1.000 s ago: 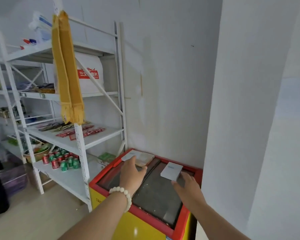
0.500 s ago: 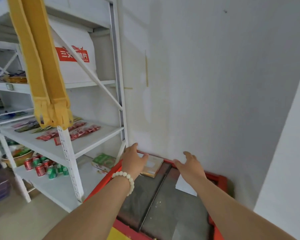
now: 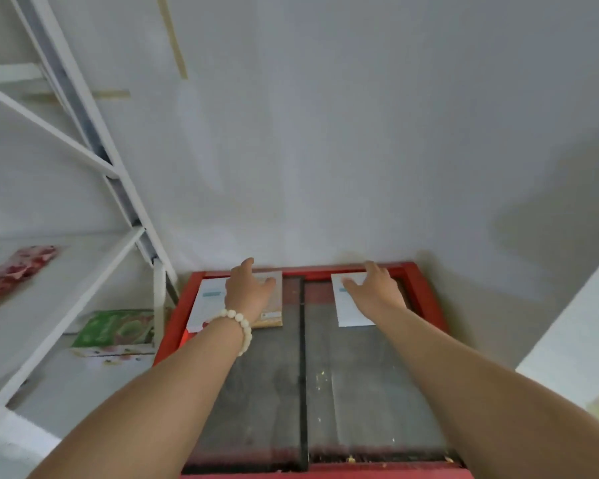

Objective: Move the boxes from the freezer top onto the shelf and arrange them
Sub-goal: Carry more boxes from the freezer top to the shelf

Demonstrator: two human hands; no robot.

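The freezer (image 3: 426,288) has a red frame and dark sliding glass lids. At its back left lie a flat white box (image 3: 206,302) and a tan box (image 3: 274,305) side by side. My left hand (image 3: 248,293), with a bead bracelet on the wrist, rests spread over both of them. At the back right lies another flat white box (image 3: 348,311). My right hand (image 3: 376,288) lies on its far end, fingers apart. Neither box is lifted. The white metal shelf (image 3: 35,305) stands to the left of the freezer.
On the shelf's middle board lie red snack packets (image 3: 11,271). A green box (image 3: 116,331) sits on the lower board, close to the freezer's left edge. A slanted shelf post (image 3: 118,188) rises beside the freezer. A white wall stands close behind and to the right.
The view has tilted down and closer over the freezer. Both hands have reached further back and now lie on the boxes at the freezer's rear edge.
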